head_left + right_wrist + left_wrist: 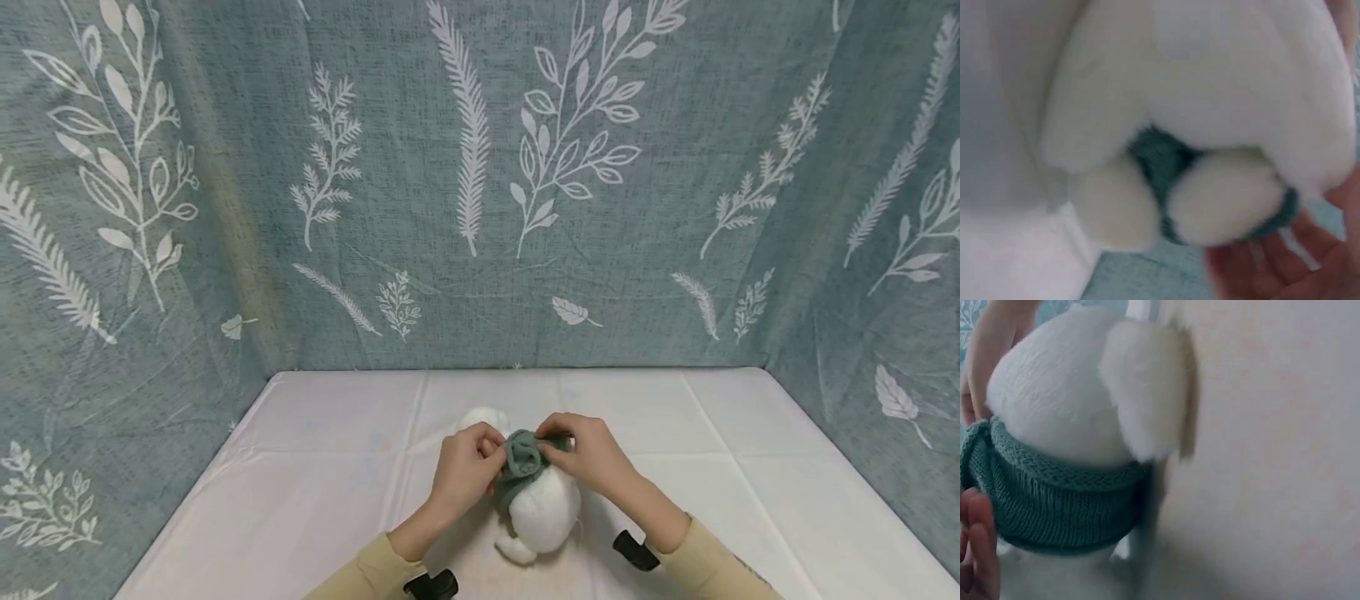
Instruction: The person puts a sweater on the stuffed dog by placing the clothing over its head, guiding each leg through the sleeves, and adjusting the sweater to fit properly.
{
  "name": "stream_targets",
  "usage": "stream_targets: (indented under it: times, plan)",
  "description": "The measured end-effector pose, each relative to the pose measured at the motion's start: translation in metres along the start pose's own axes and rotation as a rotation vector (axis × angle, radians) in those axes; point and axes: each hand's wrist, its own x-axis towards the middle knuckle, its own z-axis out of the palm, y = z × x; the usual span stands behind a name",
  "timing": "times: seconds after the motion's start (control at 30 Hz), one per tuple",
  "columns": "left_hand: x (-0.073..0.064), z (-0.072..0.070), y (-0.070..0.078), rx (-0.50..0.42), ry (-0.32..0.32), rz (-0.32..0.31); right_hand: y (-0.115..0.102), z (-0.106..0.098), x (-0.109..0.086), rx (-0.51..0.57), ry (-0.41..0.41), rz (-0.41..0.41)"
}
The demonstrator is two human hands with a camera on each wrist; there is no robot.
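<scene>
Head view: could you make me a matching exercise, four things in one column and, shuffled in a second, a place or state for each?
Things
1. Green knitted cloth
2. White furry plush toy
3. Grey-green fabric backdrop with white leaf prints
4. Left hand

Places or states
A. Behind the white-covered table
B. Resting on the table
C. Gripping the cloth
D. Wrapped around the toy

Pairs: 1-D, 2-B, 3-A, 4-C

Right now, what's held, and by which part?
The green knit around the plush: left hand pinches it left of its bunched part, right hand right of it.
</scene>
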Motion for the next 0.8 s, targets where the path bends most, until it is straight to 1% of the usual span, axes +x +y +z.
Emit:
stream_targets:
  times: [0.07, 0.13, 0.17, 0.2, 0.23, 0.3, 0.37, 0.43, 0.5, 0.53, 0.57, 0.63, 0.67, 0.73, 0.8]
  plan:
    - [0.002, 0.000, 0.001, 0.071, 0.076, 0.025, 0.000, -0.002, 0.001, 0.018, -0.054, 0.093]
    - [0.004, -0.001, 0.000, 0.195, 0.143, 0.060, -0.001, -0.005, 0.002, 0.013, -0.096, 0.154]
    - [0.004, -0.001, 0.000, 0.262, 0.158, 0.073, -0.001, -0.006, 0.002, 0.004, -0.113, 0.174]
    - [0.005, -0.002, 0.000, 0.323, 0.162, 0.089, -0.002, -0.007, 0.002, -0.004, -0.125, 0.190]
    - [0.005, -0.002, 0.000, 0.371, 0.152, 0.105, -0.002, -0.008, 0.002, -0.014, -0.134, 0.202]
    - [0.006, -0.003, -0.001, 0.425, 0.123, 0.142, -0.003, -0.010, 0.002, -0.030, -0.144, 0.227]
    - [0.005, -0.005, -0.001, 0.397, 0.120, 0.185, -0.003, -0.010, 0.003, -0.040, -0.156, 0.239]
    - [0.004, -0.008, 0.001, 0.319, 0.143, 0.252, -0.003, -0.010, 0.004, -0.036, -0.179, 0.233]
    - [0.001, -0.011, 0.004, 0.223, 0.150, 0.342, -0.002, -0.011, 0.004, -0.026, -0.208, 0.217]
    - [0.000, -0.013, 0.006, 0.184, 0.135, 0.387, -0.002, -0.011, 0.005, -0.021, -0.222, 0.208]
    - [-0.002, -0.013, 0.008, 0.154, 0.101, 0.422, -0.001, -0.012, 0.005, -0.013, -0.240, 0.197]
    - [-0.004, -0.014, 0.012, 0.140, 0.019, 0.461, 0.000, -0.012, 0.006, -0.003, -0.272, 0.180]
    - [-0.005, -0.013, 0.013, 0.157, -0.023, 0.463, 0.000, -0.013, 0.007, 0.004, -0.291, 0.171]
    - [-0.005, -0.011, 0.015, 0.219, -0.105, 0.436, 0.002, -0.014, 0.008, 0.021, -0.336, 0.157]
    - [-0.005, -0.009, 0.016, 0.298, -0.159, 0.397, 0.002, -0.014, 0.010, 0.041, -0.384, 0.144]
